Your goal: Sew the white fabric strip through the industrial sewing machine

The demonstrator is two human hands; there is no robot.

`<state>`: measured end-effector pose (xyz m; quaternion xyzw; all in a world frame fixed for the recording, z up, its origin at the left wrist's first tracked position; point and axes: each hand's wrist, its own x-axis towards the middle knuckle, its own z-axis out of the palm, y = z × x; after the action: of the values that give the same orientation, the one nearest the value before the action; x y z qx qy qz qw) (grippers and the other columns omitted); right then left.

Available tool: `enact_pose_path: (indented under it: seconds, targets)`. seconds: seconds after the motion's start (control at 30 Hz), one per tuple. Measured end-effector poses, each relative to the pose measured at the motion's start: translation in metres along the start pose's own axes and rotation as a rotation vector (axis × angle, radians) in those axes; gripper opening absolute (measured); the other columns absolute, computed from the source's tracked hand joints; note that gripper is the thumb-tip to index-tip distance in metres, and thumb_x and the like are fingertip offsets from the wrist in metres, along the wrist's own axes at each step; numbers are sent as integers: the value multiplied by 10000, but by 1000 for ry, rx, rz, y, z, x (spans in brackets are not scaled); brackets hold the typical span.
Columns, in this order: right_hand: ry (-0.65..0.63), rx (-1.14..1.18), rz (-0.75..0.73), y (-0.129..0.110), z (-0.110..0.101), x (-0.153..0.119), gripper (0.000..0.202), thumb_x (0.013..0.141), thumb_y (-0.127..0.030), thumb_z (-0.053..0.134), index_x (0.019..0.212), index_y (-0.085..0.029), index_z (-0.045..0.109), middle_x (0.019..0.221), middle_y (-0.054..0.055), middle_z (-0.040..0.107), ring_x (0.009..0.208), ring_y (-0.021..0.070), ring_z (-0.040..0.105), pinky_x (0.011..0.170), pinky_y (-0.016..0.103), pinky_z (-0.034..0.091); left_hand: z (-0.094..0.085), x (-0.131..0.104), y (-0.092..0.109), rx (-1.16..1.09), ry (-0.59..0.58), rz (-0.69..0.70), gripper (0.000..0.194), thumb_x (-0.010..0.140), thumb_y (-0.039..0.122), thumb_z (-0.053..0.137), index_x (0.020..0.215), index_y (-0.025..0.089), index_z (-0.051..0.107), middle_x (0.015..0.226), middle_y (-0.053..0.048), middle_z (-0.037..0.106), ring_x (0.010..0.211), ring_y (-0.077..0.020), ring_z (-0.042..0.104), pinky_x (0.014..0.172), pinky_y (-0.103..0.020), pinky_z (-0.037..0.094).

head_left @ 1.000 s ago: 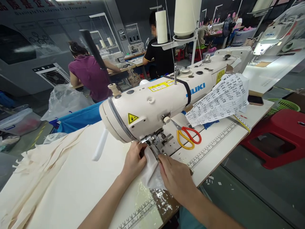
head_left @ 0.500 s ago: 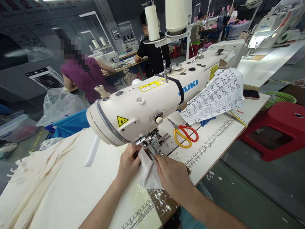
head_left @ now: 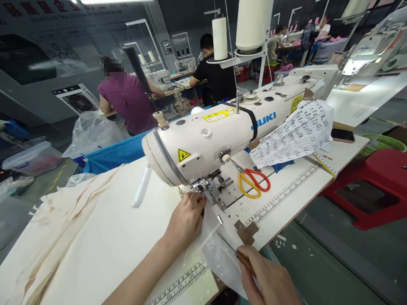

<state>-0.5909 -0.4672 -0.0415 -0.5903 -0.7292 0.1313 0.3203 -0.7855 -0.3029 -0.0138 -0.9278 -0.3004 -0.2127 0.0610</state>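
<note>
A piece of thin white fabric stretches from under the needle area of the white sewing machine toward me and droops over the table's front edge. My left hand is closed on the fabric, its fingers bent close beside the presser foot. Nearer to me, my right hand pinches the fabric's near end. A thin dark line runs to its fingertips; I cannot tell whether it is a tool or a fabric edge. Red-and-yellow-handled scissors lie right of the needle area.
Cream cloth pieces lie on the left of the table. A handwritten paper sheet leans on the machine, near a phone. A red stool stands at right. Thread cones rise behind; people work at machines beyond.
My right hand has moved from the presser foot toward me and rightward, drawing the fabric out. My left hand stays near the needle. The camera view has shifted slightly.
</note>
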Motion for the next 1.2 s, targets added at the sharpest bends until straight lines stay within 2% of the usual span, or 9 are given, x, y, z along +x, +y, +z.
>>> enact_pose_path:
  seconds: [0.07,0.17,0.37,0.67,0.8,0.97,1.2]
  targets:
    - [-10,-6,2,4,-5,-9,305,914,-64,388,1151,-237,473,813,4,722,624,183,712,477,269,512,3,-1,9,54,-8,-29,302,886,68,435,1092,65,655,1096,-190,633,975,-304,575,776,-437,603]
    - [18,-20,-34,7,-11,-7,320,938,-62,385,1195,-233,469,894,26,730,697,182,730,543,272,556,6,-6,16,80,-8,-58,372,879,64,414,1177,37,635,1160,-195,639,1054,-311,586,866,-454,605]
    - [44,-100,-118,8,-11,0,362,934,-35,373,1249,-159,499,1003,98,739,825,209,749,629,293,606,10,-19,17,39,-11,-89,442,936,117,351,1305,68,590,1281,-142,652,1233,-283,559,1039,-472,537]
    - [103,-209,-150,3,-12,16,317,952,-49,338,1172,-156,540,935,79,744,750,212,742,575,303,595,15,-22,20,79,-53,-130,478,994,227,328,1386,30,519,1391,-185,572,1318,-327,487,1076,-508,486]
    - [46,-245,-110,5,-13,20,310,956,-72,368,1197,-175,533,944,64,731,744,207,736,564,292,579,11,-22,21,76,-86,-125,480,1001,217,323,1403,14,491,1411,-195,541,1339,-332,461,1086,-498,469]
    - [36,-273,-110,4,-12,28,305,953,-62,366,1169,-165,556,884,63,718,684,199,722,557,280,560,8,-24,25,98,-84,-91,471,995,210,338,1401,28,490,1440,-199,517,1359,-341,446,1097,-507,440]
    - [27,-265,-117,-4,-10,38,315,902,-14,387,1109,-174,561,867,57,710,642,215,707,492,301,531,5,-24,36,155,-55,-47,442,976,165,343,1343,13,536,1407,-197,559,1362,-329,446,1109,-496,413]
